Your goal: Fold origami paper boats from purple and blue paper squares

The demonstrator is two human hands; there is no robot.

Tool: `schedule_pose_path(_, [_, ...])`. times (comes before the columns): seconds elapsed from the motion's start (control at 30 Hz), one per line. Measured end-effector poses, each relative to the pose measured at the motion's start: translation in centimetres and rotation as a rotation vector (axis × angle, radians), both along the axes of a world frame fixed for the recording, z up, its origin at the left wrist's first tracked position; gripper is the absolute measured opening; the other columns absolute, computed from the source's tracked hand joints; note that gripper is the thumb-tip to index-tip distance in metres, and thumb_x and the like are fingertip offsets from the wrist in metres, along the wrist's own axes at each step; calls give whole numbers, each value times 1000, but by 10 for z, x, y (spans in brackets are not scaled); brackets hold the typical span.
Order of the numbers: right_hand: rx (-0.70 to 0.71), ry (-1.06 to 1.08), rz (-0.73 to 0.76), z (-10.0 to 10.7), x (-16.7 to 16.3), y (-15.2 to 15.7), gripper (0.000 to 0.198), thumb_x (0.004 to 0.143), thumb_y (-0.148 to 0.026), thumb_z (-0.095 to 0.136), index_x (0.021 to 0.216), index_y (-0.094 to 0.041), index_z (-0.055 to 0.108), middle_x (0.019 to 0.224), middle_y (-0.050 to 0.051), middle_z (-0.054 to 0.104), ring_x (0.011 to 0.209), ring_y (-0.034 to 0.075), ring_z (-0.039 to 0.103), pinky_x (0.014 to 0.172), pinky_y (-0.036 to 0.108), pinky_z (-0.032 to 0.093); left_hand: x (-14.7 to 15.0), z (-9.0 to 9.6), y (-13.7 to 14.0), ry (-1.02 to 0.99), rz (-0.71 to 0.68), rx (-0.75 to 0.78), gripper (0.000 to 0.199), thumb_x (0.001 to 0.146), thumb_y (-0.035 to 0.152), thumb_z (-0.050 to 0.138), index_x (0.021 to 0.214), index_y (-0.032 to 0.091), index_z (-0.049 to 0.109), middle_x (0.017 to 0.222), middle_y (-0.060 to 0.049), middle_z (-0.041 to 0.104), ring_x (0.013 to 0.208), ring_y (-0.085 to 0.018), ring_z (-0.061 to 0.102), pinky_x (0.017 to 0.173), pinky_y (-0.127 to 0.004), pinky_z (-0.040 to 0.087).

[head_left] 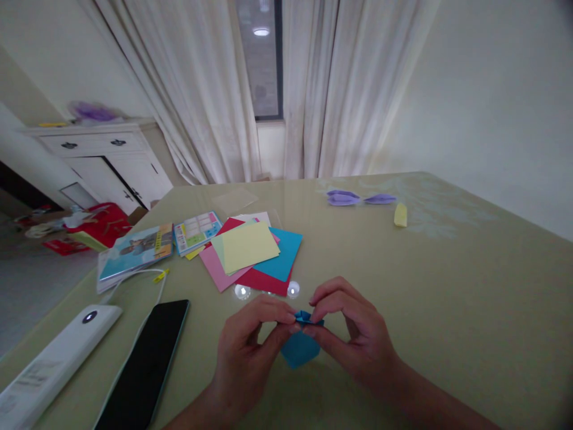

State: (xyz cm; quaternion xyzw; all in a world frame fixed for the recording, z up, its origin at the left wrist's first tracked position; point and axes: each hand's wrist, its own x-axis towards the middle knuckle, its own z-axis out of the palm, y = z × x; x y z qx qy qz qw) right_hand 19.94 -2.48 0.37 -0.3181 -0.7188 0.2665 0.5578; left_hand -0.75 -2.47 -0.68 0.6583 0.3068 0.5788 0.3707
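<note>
A small piece of folded blue paper (301,351) is held up just above the table near its front edge. Its upper edge is gathered into tight folds, while the lower part hangs flat toward me. My left hand (250,346) pinches the left end of the folds between thumb and index finger. On the other end, my right hand (353,328) grips with its thumb below and fingertips above. The two thumbs are close together, and the fingertips cover part of the folds.
Colored paper sheets (250,248) lie stacked beyond my hands. Purple folded paper pieces (343,197) and a yellow folded piece (400,215) rest at the back right. To the left are a phone (150,364), a white power strip (58,364) with a cable, and booklets (136,254).
</note>
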Motion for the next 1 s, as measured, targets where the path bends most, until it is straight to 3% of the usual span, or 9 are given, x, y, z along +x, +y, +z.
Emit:
schedule_pose_path(0.1, [24, -39, -31, 0, 2, 2, 8, 93, -20, 83, 97, -22, 76, 100, 5, 70, 89, 17, 71, 80, 27, 59, -1, -3, 2, 56, 17, 44, 15, 93, 15, 82, 102, 26, 79, 97, -2, 79, 91, -17, 76, 80, -25, 63])
schedule_pose_path(0.27, [198, -120, -77, 2, 3, 0, 9, 96, -13, 77, 102, -20, 77, 97, 6, 71, 84, 16, 71, 75, 26, 59, -2, -6, 3, 91, 37, 94, 18, 91, 16, 85, 104, 25, 77, 101, -4, 79, 94, -20, 76, 82, -29, 64])
schedule_pose_path(0.47, [328, -262, -92, 8, 6, -13, 17, 97, -7, 72, 109, -19, 77, 100, 9, 74, 86, 19, 71, 74, 30, 60, -7, 2, 2, 166, -14, 242, 13, 96, 15, 78, 105, 24, 76, 99, -4, 78, 87, -17, 76, 75, -25, 63])
schedule_pose_path(0.63, [321, -288, -63, 13, 8, -19, 24, 96, -7, 71, 117, -19, 76, 102, 9, 76, 87, 20, 73, 76, 31, 63, -13, 8, 1, 239, -29, 298, 12, 100, 14, 73, 107, 23, 75, 98, -5, 77, 86, -16, 75, 73, -24, 62])
schedule_pose_path(1.0, [316, -289, -69, 12, 9, -18, 30, 97, -6, 69, 124, -19, 74, 104, 10, 77, 87, 22, 75, 76, 35, 63, -14, 20, -2, 348, 101, 495, 13, 100, 13, 71, 110, 20, 75, 100, -7, 78, 91, -18, 76, 79, -28, 65])
